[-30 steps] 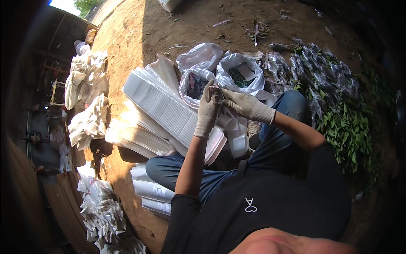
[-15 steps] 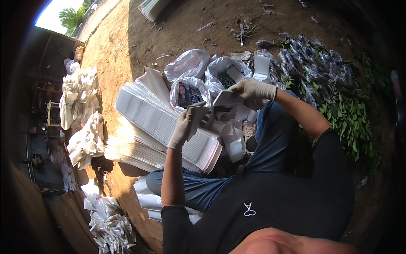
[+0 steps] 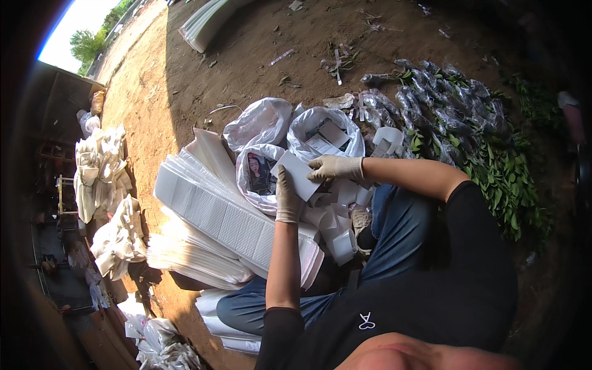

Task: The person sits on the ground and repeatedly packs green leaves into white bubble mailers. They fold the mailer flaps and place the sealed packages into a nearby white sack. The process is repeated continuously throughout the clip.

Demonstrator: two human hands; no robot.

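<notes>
A flat white rectangular piece point(image 3: 298, 174), perhaps card or a label pad, is held between my gloved hands above the white plastic bags. My left hand point(image 3: 288, 198) grips its left edge with the thumb on top. On its right edge, my right hand point(image 3: 333, 168) closes its fingers. Just behind it, an open white bag point(image 3: 242, 193) holds dark printed cards point(image 3: 261, 179) with a portrait picture. Another open bag point(image 3: 296, 139) contains a white pad point(image 3: 333, 133) and printed pieces. Strips of white backing paper point(image 3: 338, 237) curl below my right hand.
Stacked white padded mailers point(image 3: 209, 206) fan out on the left. Leafy plant bundles in clear plastic point(image 3: 444, 117) cover the ground at right. Filled whitish bags point(image 3: 102, 172) lie far left. A crumpled bag point(image 3: 259, 123) stands behind, and more mailers point(image 3: 206, 24) lie farther off.
My hands have come together on the white piece, the right moving left and down. Before, they were apart, each with a white piece. The whole view has shifted slightly.
</notes>
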